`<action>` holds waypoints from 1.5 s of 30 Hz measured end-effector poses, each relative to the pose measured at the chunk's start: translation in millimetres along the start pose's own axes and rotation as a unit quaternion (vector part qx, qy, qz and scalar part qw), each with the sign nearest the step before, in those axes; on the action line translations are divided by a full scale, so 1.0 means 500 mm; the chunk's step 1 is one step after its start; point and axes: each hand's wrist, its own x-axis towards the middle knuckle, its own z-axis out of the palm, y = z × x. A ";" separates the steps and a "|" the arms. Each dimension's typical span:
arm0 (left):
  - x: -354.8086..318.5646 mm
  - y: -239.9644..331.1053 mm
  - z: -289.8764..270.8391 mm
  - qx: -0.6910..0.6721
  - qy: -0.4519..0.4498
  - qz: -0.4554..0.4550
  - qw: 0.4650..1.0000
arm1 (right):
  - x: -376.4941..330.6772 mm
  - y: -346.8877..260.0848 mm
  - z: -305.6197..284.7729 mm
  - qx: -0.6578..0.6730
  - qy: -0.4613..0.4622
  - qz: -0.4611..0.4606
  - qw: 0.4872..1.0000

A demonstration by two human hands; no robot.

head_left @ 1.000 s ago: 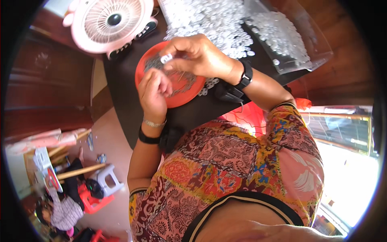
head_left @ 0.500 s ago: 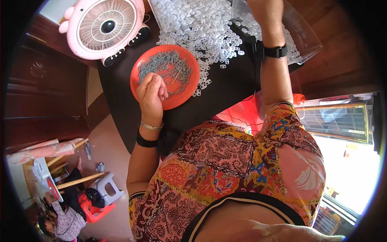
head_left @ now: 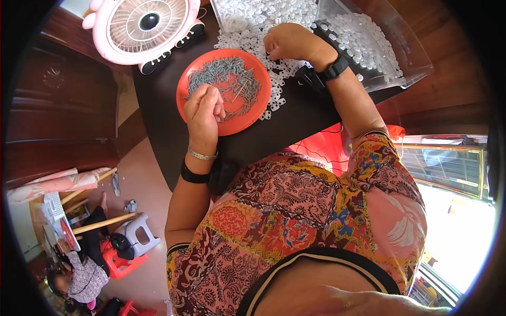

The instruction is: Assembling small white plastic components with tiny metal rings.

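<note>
My left hand (head_left: 204, 108) is closed, its thumb pressed against curled fingers, at the near left rim of a round orange plate (head_left: 182, 87). Whatever it grips, if anything, is hidden. On the plate lie many small grey screw-like pieces (head_left: 224, 68) and a thin, light stick (head_left: 240, 90). My right hand (head_left: 295, 43), fingers curled, is over the edge of a heap of small white plastic pieces with holes (head_left: 263, 16). Its fingertips point toward the plate, and what is inside them cannot be seen. Each of my wrists wears a dark band.
A pink animal-shaped fan (head_left: 150, 23) stands at the far left of the black table (head_left: 158, 126). To the right, a clear plastic bin (head_left: 408, 63) holds round white pieces. Another person (head_left: 87, 279) sits at the lower left, near a grey stool (head_left: 139, 237) and a red one.
My right hand has come back from over the clear bin, moving left and nearer, toward the plate. My left hand keeps its closed pose beside the plate. The whole view has shifted slightly.
</note>
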 end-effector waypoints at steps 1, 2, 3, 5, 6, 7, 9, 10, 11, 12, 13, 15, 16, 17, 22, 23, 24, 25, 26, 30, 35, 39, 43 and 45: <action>-0.001 0.003 0.003 0.015 0.001 0.000 1.000 | 0.002 -0.002 0.005 -0.017 0.020 -0.005 1.000; -0.001 0.005 0.003 0.029 0.003 0.000 1.000 | 0.007 -0.007 0.008 -0.016 0.018 -0.006 1.000; -0.001 0.007 0.004 0.029 0.005 -0.001 1.000 | 0.011 -0.015 0.010 -0.067 0.019 0.003 0.998; -0.002 0.008 0.004 0.036 0.010 -0.003 0.999 | 0.010 -0.025 0.008 -0.116 0.018 0.012 0.993; -0.002 0.006 0.001 0.037 0.012 -0.005 0.999 | 0.009 -0.029 0.003 -0.130 0.016 0.026 0.991; -0.001 0.005 -0.004 0.024 0.006 0.002 1.000 | 0.008 -0.034 -0.002 -0.143 0.014 0.040 0.989; 0.000 0.003 -0.007 0.011 0.000 0.010 1.000 | 0.002 -0.030 -0.004 -0.130 0.022 0.029 0.991; -0.001 0.003 -0.008 0.013 0.003 0.006 1.000 | 0.002 -0.023 0.007 -0.141 0.036 0.022 0.989; -0.001 0.004 -0.008 0.016 0.006 0.003 1.000 | 0.003 -0.017 0.015 -0.153 0.050 0.015 0.987; 0.000 0.004 -0.007 0.016 0.006 0.003 1.000 | 0.003 -0.015 0.021 -0.152 0.050 0.015 0.987; 0.002 0.003 -0.007 0.018 0.004 0.007 1.000 | 0.004 -0.014 0.026 -0.171 0.054 0.021 0.984; 0.000 0.003 -0.009 0.021 0.003 0.009 1.000 | 0.003 -0.014 0.031 -0.189 0.056 0.026 0.980; -0.001 0.003 -0.010 0.018 0.006 0.009 1.000 | -0.001 -0.010 0.031 -0.151 0.076 0.009 0.986; 0.000 0.003 -0.013 0.015 0.011 0.010 1.000 | -0.002 -0.011 0.028 -0.113 0.095 -0.009 0.989; -0.001 0.005 -0.016 0.013 0.018 0.009 1.000 | -0.019 -0.022 -0.012 0.048 -0.008 -0.025 0.999; 0.000 0.004 -0.015 0.012 0.016 0.010 1.000 | -0.018 -0.016 -0.004 0.054 -0.013 -0.036 0.998; 0.000 0.005 -0.013 0.011 0.016 0.009 1.000 | -0.018 -0.013 -0.001 0.060 -0.018 -0.048 0.997; 0.000 0.007 -0.011 0.016 0.011 0.010 1.000 | -0.017 -0.014 0.000 0.060 -0.018 -0.046 0.997; -0.001 0.009 -0.010 0.021 0.008 0.010 1.000 | -0.014 -0.021 0.000 0.060 -0.032 -0.043 0.997; -0.001 0.016 -0.004 0.048 0.021 0.002 0.999 | -0.010 -0.027 -0.002 0.057 -0.062 -0.024 0.996; 0.001 0.011 -0.005 0.048 0.030 -0.009 0.998 | -0.004 -0.035 -0.012 0.117 -0.031 -0.018 0.993; 0.007 0.000 -0.009 0.037 0.020 -0.001 0.999 | 0.000 -0.086 -0.003 0.327 0.009 -0.085 0.941; 0.009 0.002 0.000 0.027 0.003 -0.050 0.998 | -0.010 -0.164 -0.005 0.414 0.023 -0.123 0.901; 0.009 0.002 0.007 0.017 -0.030 -0.069 0.997 | -0.012 -0.177 0.010 0.470 0.035 -0.124 0.873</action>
